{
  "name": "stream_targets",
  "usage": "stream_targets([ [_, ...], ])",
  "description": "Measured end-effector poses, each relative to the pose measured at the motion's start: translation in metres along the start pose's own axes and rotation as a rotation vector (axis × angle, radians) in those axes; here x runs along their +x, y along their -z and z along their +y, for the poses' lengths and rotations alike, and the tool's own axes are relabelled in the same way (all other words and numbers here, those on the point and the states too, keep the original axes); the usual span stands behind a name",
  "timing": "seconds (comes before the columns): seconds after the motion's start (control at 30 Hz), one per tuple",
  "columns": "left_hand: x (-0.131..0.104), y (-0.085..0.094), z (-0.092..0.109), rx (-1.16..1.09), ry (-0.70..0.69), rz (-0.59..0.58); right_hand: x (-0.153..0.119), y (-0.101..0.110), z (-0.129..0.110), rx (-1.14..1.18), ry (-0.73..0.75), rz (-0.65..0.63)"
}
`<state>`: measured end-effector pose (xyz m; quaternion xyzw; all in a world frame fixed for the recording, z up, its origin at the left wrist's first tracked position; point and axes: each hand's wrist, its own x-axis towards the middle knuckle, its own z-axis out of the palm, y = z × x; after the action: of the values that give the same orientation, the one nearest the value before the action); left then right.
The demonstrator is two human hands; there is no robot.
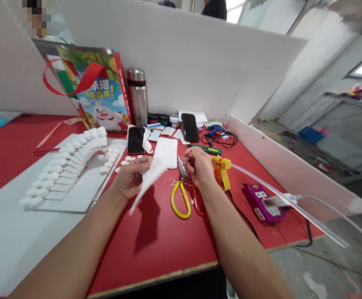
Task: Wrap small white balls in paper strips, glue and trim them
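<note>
A thin white piece of paper (151, 177) is pinched in my left hand (130, 177), held tilted above the red table and slightly blurred. My right hand (200, 165) is curled, with thumb and fingertips close together; whatever they may hold is too small to make out. Beneath it lie scissors (181, 216) with one yellow and one red handle, partly covered by that hand. Just right of it sits a yellow glue gun (223, 171), a long clear glue stick (269, 187) jutting from its back. A white sheet (168, 151) rests flat beyond both hands.
At left, a curved white model (71, 160) edged with round white pieces stands on boards. Behind are a gift box (102, 93), a steel flask (138, 97), two phones (136, 140), paint jars (173, 121) and a green cutter (207, 149). A purple power strip (262, 203) sits right.
</note>
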<state>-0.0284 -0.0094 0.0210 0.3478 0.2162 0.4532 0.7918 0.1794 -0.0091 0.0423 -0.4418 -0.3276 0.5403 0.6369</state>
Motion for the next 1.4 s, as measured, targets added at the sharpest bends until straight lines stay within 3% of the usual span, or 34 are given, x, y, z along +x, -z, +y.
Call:
stream_targets([
  [0.1,0.000,-0.009,-0.007,0.170,0.130,0.003,-0.005,-0.004,0.000,-0.099,-0.088,-0.072],
  [0.23,0.001,-0.013,-0.012,0.283,0.156,0.062,-0.008,-0.008,-0.001,-0.279,-0.211,-0.121],
  [0.37,0.003,-0.011,-0.013,0.373,0.097,0.111,-0.009,-0.008,-0.002,-0.381,-0.126,-0.216],
  [0.57,0.005,-0.008,-0.014,0.480,-0.051,0.217,-0.012,-0.003,-0.001,-0.536,-0.158,-0.385],
  [0.83,0.007,-0.014,-0.011,0.350,-0.150,0.219,-0.005,0.003,0.000,-0.351,-0.213,-0.284],
  [1.1,0.008,-0.011,-0.013,0.387,-0.185,0.262,-0.007,0.000,0.000,-0.379,-0.238,-0.296],
  [1.4,0.007,-0.013,-0.012,0.503,-0.251,0.266,-0.005,0.001,0.004,-0.383,-0.259,-0.187],
])
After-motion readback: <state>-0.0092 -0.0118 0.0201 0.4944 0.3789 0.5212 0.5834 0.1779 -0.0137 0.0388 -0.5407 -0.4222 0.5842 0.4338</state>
